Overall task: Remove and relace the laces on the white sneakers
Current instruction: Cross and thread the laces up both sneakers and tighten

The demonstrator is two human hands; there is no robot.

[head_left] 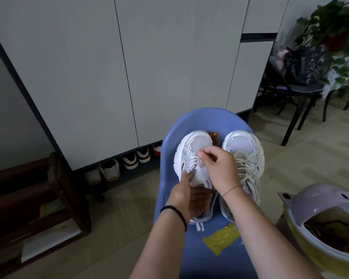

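Observation:
Two white sneakers stand side by side on a blue plastic chair [201, 119], toes pointing away from me. My left hand [184, 196] grips the left sneaker [191, 150] at its tongue and collar, fingers curled into the opening. My right hand [214, 168] is over that shoe's lacing and pinches its white lace [191, 161] between thumb and fingertips near the upper eyelets. The right sneaker [243, 150] lies untouched, its cream laces [248, 172] loosened and trailing down toward the heel.
A yellow packet [220, 241] lies on the chair seat near me. A lilac and yellow lidded bin [326, 224] stands at the right. Grey cabinet doors [129, 67] rise ahead with several shoes [119, 168] beneath. A dark wooden rack [38, 200] is at left, a black chair [298, 93] at right.

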